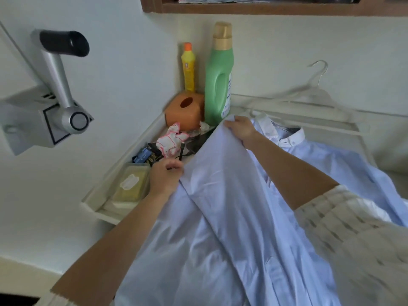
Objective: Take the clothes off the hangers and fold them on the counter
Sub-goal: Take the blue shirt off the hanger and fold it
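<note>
A white counter [382,171] runs into a pale wall corner, where a tall green detergent bottle with a beige cap [218,78], a slim yellow bottle with an orange cap [188,67], an orange block with a round hole [185,110] and a lidded clear plastic box [130,184] stand among small clutter, below a dark wooden shelf edge [254,6]. A light blue button-up shirt with a white collar [220,217] lies spread over the counter, white plastic hangers [309,102] resting behind its collar. The left hand [165,177] pinches the shirt's left edge, while the right hand [240,129] grips a raised fold of the fabric near the green bottle.
</note>
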